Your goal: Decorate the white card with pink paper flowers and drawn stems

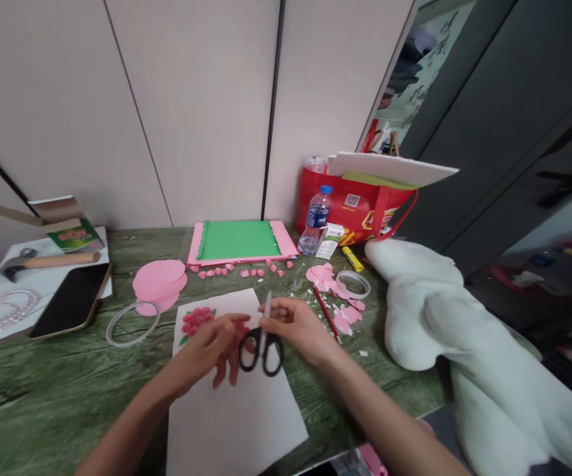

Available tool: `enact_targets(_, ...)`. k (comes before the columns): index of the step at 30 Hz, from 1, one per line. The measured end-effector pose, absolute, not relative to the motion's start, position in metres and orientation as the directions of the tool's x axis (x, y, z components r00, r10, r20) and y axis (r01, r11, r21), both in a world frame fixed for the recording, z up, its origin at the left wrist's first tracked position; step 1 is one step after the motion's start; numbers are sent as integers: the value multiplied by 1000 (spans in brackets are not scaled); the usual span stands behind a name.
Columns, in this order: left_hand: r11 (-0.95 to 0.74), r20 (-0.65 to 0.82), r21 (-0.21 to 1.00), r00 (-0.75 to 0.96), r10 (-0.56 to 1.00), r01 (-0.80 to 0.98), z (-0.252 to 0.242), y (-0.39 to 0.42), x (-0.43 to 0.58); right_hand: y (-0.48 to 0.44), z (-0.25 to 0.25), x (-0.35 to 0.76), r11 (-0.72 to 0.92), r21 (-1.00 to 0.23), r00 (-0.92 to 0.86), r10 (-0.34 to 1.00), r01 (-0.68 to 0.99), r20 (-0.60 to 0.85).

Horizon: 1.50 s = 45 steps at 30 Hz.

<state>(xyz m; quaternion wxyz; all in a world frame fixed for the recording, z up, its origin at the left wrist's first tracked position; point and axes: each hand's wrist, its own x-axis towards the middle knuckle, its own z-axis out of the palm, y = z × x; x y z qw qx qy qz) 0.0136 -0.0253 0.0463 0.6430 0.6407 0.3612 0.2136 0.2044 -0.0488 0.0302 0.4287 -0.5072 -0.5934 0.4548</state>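
My right hand [293, 325] grips a pair of black-handled scissors [264, 337] by the blades, which point away from me with the handle loops toward me. Just left of the loops, my left hand [213, 345] has its fingers spread and holds nothing. Whether its fingertips touch the scissors I cannot tell. Both hands are above a white sheet of paper [231, 430]. At the sheet's upper left is a cluster of reddish-pink paper flowers [197, 320] with green leaves, and my left hand partly covers more of them.
Small pink rolled pieces [246, 272] lie beyond the sheet. Pink circles [159, 281], tape rolls [117, 330] [354, 284], a phone [72, 301] and a hammer [52, 261] are around. A red pencil [326, 314], paper scraps, a bottle [315, 221] and a white plush [429, 311] stand right.
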Motion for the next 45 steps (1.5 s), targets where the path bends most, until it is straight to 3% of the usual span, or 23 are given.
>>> enact_targets(2, 126, -225, 974, 717, 660, 190, 45, -32, 18, -56, 22, 187, 155, -975, -43, 988, 156, 150)
enact_targets(4, 147, -238, 971, 707, 665, 189, 44, -31, 17, -64, 14, 182, 259, -917, -27, 964, 304, 263)
enact_targets(6, 168, -224, 975, 640, 735, 147, 44, -25, 11, -75, 4, 189, 324, -811, -120, 944, 486, 306)
enact_targets(9, 192, -189, 981, 466, 865, 40, 46, -14, 1, -90, -15, 207, 353, -664, -339, 928, 659, 156)
enact_targets(12, 205, -186, 979, 381, 906, -11, 49, -10, -3, -88, -30, 226, 364, -570, -412, 910, 737, 48)
enact_targets(18, 189, -174, 982, 363, 915, -5, 53, -13, -3, -40, -32, 262, 178, -459, -177, 983, 871, 45)
enact_targets(20, 185, -172, 983, 349, 921, -4, 53, -13, -4, -27, -29, 259, 183, -434, -149, 982, 882, 113)
enact_targets(23, 175, -166, 985, 343, 925, 4, 53, -12, -5, -16, -27, 241, 359, -426, -306, 933, 830, 190)
enact_targets(26, 157, -149, 988, 341, 928, 3, 51, -12, -6, -12, -33, 230, 446, -389, -416, 894, 806, 163)
enact_targets(31, 150, -131, 988, 334, 933, -31, 51, -12, -6, 2, -43, 245, 195, -300, -143, 972, 934, 187)
enact_targets(37, 149, -123, 987, 334, 934, -52, 52, -13, -6, 25, -42, 221, 401, -269, -346, 910, 876, 230)
enact_targets(45, 127, -94, 989, 344, 934, -76, 47, -13, -9, -4, -34, 267, 134, -212, -77, 963, 968, 257)
